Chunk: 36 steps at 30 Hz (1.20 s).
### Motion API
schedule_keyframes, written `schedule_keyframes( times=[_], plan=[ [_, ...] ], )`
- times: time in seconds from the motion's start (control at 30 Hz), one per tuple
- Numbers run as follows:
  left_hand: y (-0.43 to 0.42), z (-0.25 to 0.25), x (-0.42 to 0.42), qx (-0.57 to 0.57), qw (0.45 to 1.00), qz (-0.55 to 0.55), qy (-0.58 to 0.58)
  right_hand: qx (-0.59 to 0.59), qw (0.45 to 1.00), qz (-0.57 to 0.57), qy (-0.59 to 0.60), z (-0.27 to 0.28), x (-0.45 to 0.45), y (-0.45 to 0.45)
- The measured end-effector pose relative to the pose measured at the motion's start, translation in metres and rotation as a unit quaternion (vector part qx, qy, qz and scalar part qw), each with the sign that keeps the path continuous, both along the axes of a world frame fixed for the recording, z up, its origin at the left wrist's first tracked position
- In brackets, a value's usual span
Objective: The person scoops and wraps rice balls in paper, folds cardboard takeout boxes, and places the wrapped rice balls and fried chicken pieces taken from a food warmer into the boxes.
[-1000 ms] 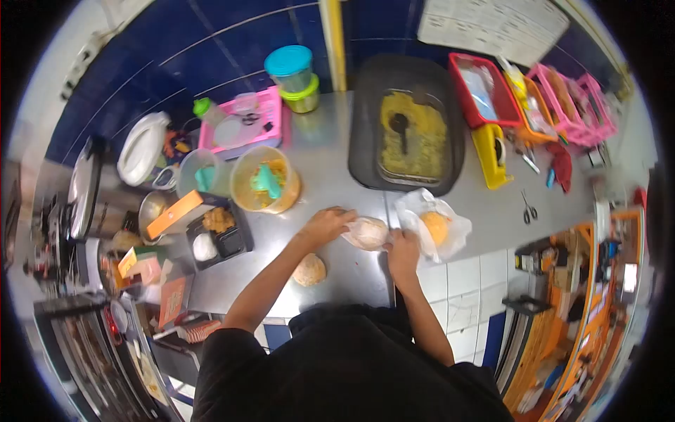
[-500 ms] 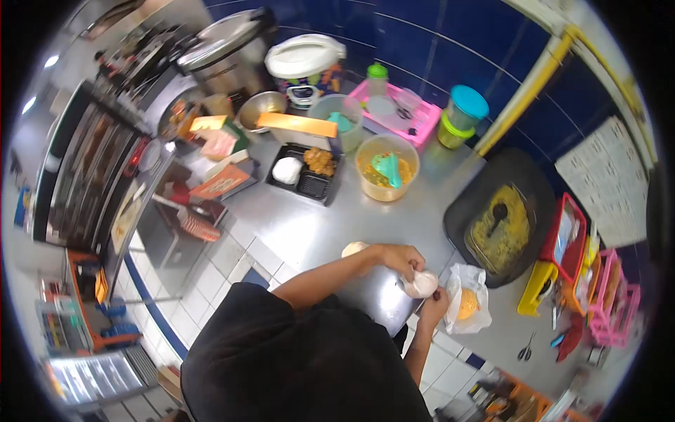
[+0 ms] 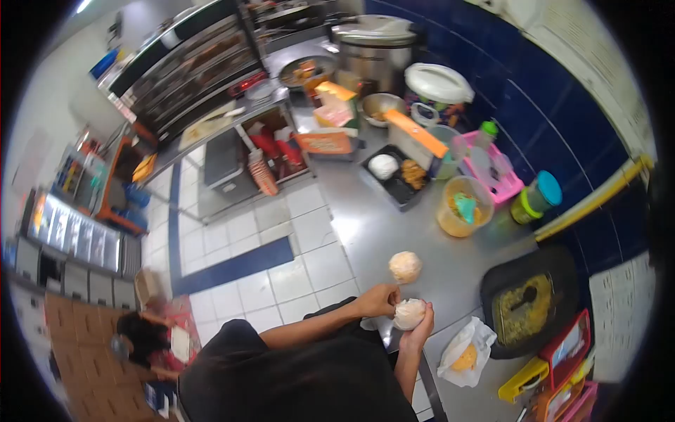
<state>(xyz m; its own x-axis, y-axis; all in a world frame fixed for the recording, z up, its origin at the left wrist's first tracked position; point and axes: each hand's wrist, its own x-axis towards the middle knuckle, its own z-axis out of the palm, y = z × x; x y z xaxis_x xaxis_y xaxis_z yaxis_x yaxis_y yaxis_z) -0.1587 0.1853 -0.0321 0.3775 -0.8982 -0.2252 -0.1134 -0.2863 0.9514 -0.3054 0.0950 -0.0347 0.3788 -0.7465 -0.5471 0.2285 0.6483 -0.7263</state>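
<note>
My right hand cups a round bundle in white paper, like a wrapped burger, over the front edge of the steel counter. At its upper left side, my left hand has its fingers pinched at the paper. A second round wrapped bundle sits on the counter just beyond my hands. To the right, an orange-yellow bun lies on an open sheet of white paper. What is inside the held bundle is hidden.
Behind are a black meal tray with rice and brown food, a tub with a turquoise utensil, and a pink basket. A black basin with yellow-green food stands right. Another person is at lower left.
My view has turned left, so the counter things appear farther right. The second bundle, partly behind my left forearm before, is now fully visible. My hands stay on the held bundle.
</note>
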Motion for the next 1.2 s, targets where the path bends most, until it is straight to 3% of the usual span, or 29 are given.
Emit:
schedule_keyframes(
  times=[0.1,0.13,0.17,0.23,0.27,0.33,0.4,0.43,0.47,0.5,0.53,0.6,0.63,0.8,0.87,0.9,0.93,0.97,1.0,1.03,1.07,1.1,1.13,1.2],
  plan=[
    [0.029,0.01,-0.011,0.093,0.992,0.022,0.082,0.074,0.996,0.036,-0.02,-0.007,0.017,0.017],
    [0.038,-0.008,-0.016,0.055,0.996,0.05,0.045,0.095,0.994,0.033,-0.042,-0.016,0.015,0.019],
    [0.043,0.001,-0.018,-0.005,0.981,0.051,0.186,0.032,0.999,0.01,-0.001,-0.019,0.019,0.026],
    [0.045,0.031,-0.014,0.031,0.959,0.068,0.273,0.03,0.999,-0.005,0.031,-0.033,0.03,0.029],
    [0.045,0.024,-0.016,0.027,0.958,0.087,0.27,0.017,0.999,0.0,0.051,-0.012,0.042,0.035],
    [0.044,0.023,-0.01,0.028,0.959,0.098,0.265,0.018,0.999,0.032,0.014,-0.015,0.055,0.045],
    [0.038,0.031,0.003,0.001,0.945,0.175,0.275,0.015,0.998,0.056,-0.001,-0.018,0.069,0.051],
    [0.039,0.018,0.02,0.022,0.954,0.147,0.259,0.009,0.998,0.064,0.014,-0.018,0.076,0.052],
    [0.035,0.002,0.035,-0.003,0.937,0.155,0.314,-0.002,0.998,0.059,0.016,-0.01,0.086,0.054],
    [0.034,0.011,0.048,0.011,0.928,0.141,0.344,-0.034,0.999,0.035,0.011,-0.019,0.095,0.057],
    [0.03,0.02,0.06,0.017,0.917,0.117,0.38,-0.074,0.991,0.098,0.051,-0.028,0.097,0.049],
    [0.022,0.006,0.097,0.036,0.911,0.083,0.403,-0.237,0.961,0.124,0.073,-0.028,0.101,0.044],
    [0.013,0.001,0.115,0.046,0.911,0.105,0.397,-0.248,0.956,0.076,0.134,-0.009,0.094,0.045],
    [-0.052,-0.033,0.22,0.126,0.98,0.019,0.155,-0.279,0.942,-0.073,0.173,0.014,0.006,0.036],
    [-0.082,-0.04,0.236,0.137,0.982,-0.039,0.121,-0.265,0.904,-0.172,0.289,0.015,-0.053,0.029],
    [-0.091,-0.045,0.241,0.159,0.987,-0.026,0.024,-0.278,0.851,-0.255,0.366,0.029,-0.077,0.021],
    [-0.1,-0.051,0.246,0.174,0.982,-0.009,-0.073,-0.23,0.834,-0.294,0.407,0.034,-0.107,0.011],
    [-0.101,-0.064,0.258,0.17,0.982,-0.022,-0.074,-0.257,0.789,-0.329,0.451,0.026,-0.137,0.001],
    [-0.095,-0.081,0.273,0.096,0.961,-0.013,-0.26,-0.285,0.704,-0.332,0.56,0.014,-0.165,-0.01],
    [-0.097,-0.088,0.277,0.015,0.9,-0.002,-0.435,-0.28,0.701,-0.34,0.561,0.007,-0.18,-0.021],
    [-0.104,-0.066,0.261,0.008,0.899,-0.01,-0.437,-0.247,0.63,-0.333,0.657,0.002,-0.194,-0.031],
    [-0.106,-0.017,0.222,0.045,0.859,0.004,-0.509,-0.208,0.551,-0.32,0.742,-0.003,-0.206,-0.04],
    [-0.11,0.013,0.184,0.08,0.811,0.021,-0.579,-0.202,0.551,-0.328,0.74,-0.011,-0.218,-0.048],
    [-0.141,0.022,0.121,-0.115,0.9,-0.045,-0.418,-0.074,0.736,-0.23,0.633,-0.024,-0.24,-0.06]
  ],
)
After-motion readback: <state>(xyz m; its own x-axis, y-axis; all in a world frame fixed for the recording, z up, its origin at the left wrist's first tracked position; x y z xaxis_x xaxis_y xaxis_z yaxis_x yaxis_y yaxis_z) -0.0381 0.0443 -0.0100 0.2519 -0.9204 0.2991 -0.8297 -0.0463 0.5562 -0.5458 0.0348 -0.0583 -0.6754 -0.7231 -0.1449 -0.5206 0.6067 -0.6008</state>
